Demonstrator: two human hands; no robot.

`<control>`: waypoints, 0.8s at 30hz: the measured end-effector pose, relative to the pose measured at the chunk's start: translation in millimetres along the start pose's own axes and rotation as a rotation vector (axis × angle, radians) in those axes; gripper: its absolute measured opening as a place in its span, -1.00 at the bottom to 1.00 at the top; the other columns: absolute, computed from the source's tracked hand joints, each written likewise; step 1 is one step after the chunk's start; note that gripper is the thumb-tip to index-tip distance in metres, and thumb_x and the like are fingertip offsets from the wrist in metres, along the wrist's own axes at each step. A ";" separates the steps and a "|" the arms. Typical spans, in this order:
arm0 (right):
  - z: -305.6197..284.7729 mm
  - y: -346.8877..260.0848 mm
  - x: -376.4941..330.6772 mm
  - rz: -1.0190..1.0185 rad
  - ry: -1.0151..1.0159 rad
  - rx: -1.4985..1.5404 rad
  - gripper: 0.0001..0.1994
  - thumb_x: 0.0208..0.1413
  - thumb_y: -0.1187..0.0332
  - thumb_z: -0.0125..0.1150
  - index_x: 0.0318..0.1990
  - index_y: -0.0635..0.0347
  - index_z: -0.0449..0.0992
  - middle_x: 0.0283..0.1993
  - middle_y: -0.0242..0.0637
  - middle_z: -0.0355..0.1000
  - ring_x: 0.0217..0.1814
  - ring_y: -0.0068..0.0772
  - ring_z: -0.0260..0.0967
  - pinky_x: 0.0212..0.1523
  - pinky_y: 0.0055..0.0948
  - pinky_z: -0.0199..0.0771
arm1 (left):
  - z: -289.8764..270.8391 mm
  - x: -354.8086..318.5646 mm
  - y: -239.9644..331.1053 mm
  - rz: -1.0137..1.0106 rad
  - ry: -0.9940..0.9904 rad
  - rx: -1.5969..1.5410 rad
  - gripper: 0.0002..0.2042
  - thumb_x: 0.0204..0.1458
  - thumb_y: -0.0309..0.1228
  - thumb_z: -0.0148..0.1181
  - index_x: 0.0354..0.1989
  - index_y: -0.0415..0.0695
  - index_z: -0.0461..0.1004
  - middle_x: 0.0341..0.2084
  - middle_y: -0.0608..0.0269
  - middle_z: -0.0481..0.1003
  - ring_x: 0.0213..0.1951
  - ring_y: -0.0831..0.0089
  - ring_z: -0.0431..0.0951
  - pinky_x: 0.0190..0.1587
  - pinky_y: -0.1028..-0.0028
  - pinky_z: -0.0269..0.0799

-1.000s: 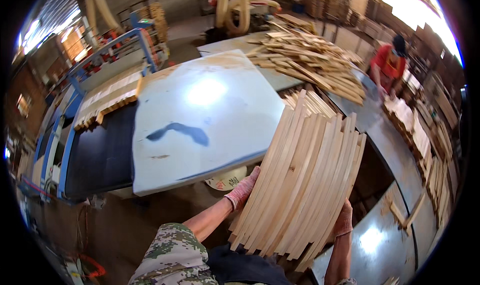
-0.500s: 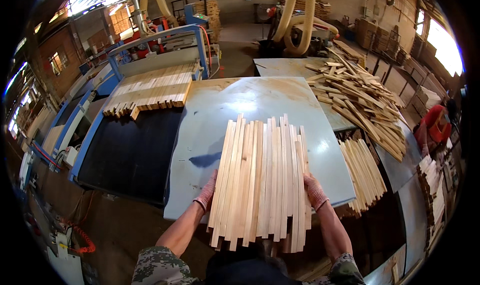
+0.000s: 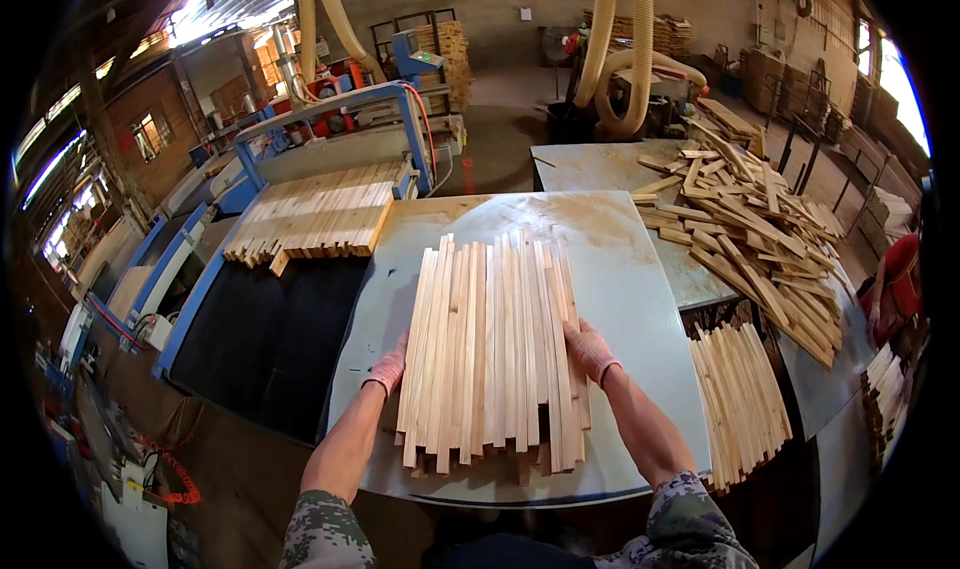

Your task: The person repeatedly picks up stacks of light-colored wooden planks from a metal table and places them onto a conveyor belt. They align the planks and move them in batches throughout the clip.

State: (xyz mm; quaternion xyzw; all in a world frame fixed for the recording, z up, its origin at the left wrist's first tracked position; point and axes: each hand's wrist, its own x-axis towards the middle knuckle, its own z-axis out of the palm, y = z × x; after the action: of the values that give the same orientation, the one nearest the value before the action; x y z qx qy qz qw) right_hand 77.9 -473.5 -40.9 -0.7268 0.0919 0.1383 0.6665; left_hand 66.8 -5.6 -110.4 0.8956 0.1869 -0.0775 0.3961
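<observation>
While you stood at the pale table [image 3: 645,369] in the head view, your gloved left hand [image 3: 388,366] held the left side of a bundle of wooden strips [image 3: 465,349], and your gloved right hand [image 3: 590,351] held its right side, clasping it between them. The bundle was over the middle of the tabletop, its uneven ends pointing near and far. To the left ran a black conveyor belt [image 3: 265,339], with joined strips [image 3: 315,209] toward its far end. On the right was another stack [image 3: 738,399], and farther off, a loose heap [image 3: 735,214].
</observation>
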 end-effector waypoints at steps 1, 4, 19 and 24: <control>-3.6 -16.0 -13.7 0.031 0.041 -0.392 -0.42 0.45 -0.05 0.06 0.30 0.32 0.45 0.23 0.11 0.55 0.25 0.08 0.53 0.30 -0.08 0.51 | -1.3 -4.5 -5.4 0.086 0.019 0.257 -0.40 0.46 0.10 -0.19 0.49 0.04 0.35 0.15 -0.22 0.58 0.12 -0.10 0.61 0.24 -0.01 0.50; -17.0 -11.4 -24.1 -0.057 0.138 -0.901 -0.37 0.48 -0.17 -0.12 0.22 0.26 0.52 0.23 0.21 0.50 0.29 0.26 0.45 0.35 -0.01 0.43 | 5.9 -6.5 -8.0 0.233 0.075 0.598 -0.47 0.46 -0.11 -0.21 0.53 0.03 0.26 0.11 -0.26 0.57 0.16 -0.21 0.56 0.27 -0.04 0.46; -43.2 81.4 11.0 -0.391 0.179 0.233 -0.53 0.50 0.17 0.20 0.42 0.22 0.49 -0.31 -0.60 0.42 -0.43 -0.77 0.19 -0.44 -0.63 0.29 | -8.7 -75.7 46.8 0.248 0.144 0.116 -0.44 0.41 0.05 -0.13 0.26 -0.09 0.58 0.21 -0.09 0.57 0.28 -0.07 0.52 0.33 0.07 0.38; -21.7 64.2 11.4 -0.347 0.170 0.229 -0.51 0.49 0.18 0.20 0.46 0.16 0.46 -0.38 -0.57 0.40 -0.49 -0.73 0.21 -0.49 -0.60 0.27 | -15.7 -105.2 -31.3 0.110 0.432 0.392 -0.44 0.39 0.00 -0.01 0.39 -0.11 0.46 0.32 -0.06 0.49 0.39 0.01 0.41 0.46 0.14 0.26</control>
State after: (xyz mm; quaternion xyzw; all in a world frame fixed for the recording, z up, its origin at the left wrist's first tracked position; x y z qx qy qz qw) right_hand 69.9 -500.5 -103.6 -0.6602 0.0366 -0.0517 0.7484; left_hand -42.4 -3.4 -90.9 0.9596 0.1995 0.1020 0.1705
